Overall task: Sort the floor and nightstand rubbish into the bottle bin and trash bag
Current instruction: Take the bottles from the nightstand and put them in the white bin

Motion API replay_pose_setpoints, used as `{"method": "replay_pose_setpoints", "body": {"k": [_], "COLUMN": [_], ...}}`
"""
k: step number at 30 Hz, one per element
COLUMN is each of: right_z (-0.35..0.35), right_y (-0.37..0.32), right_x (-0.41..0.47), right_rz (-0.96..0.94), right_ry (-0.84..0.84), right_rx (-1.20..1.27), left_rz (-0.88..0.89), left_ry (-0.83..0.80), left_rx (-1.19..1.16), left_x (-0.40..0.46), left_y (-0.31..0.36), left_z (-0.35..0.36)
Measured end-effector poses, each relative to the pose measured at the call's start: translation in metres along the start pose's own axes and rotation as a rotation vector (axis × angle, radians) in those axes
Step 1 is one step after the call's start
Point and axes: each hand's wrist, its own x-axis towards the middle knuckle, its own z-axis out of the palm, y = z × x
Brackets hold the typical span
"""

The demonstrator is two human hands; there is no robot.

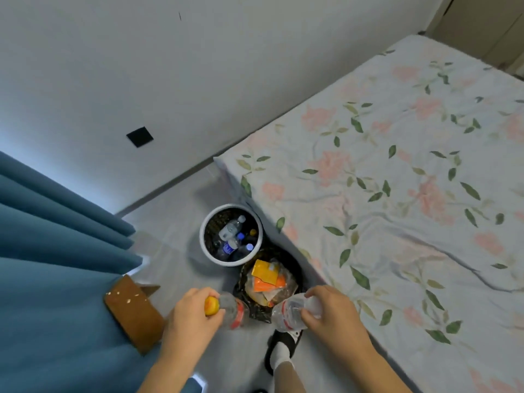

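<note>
Left hand [190, 313] is gripping a yellow-capped bottle [230, 309] by its cap end, right hand [329, 307] is clutching a clear bottle [289, 312], both hovering near the trash bag [269, 282], probably above it; bottle bin [211, 255] is sitting just beyond.

two clear bottles [234, 309] [286, 314] held above the black trash bag [255, 313]; bottle bin [231, 235] part full.

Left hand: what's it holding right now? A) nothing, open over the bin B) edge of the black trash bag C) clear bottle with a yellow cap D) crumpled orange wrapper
C: the left hand grips a clear bottle with a yellow cap at the cap end, near the black trash bag; the right hand holds a second clear bottle.
</note>
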Motion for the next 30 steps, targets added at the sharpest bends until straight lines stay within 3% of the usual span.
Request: {"method": "replay_pose_setpoints", "body": {"k": [13, 22, 30], "right_z": [0.057, 0.158, 0.210], "right_y": [-0.037, -0.044, -0.053], "right_x": [0.184, 0.301, 0.375], "right_rz": [-0.036, 0.103, 0.117], "right_ry": [-0.066, 0.086, 0.008], "right_rx": [0.012, 0.074, 0.106], "left_rz": [-0.203, -0.140, -0.126], "left_ry": [0.187, 0.050, -0.069], "left_rx": [-0.176, -0.189, -0.170], "left_x": [0.183, 0.292, 0.346], "left_y": [-0.045, -0.106, -0.136], "left_z": [0.016, 0.087, 0.125]}}
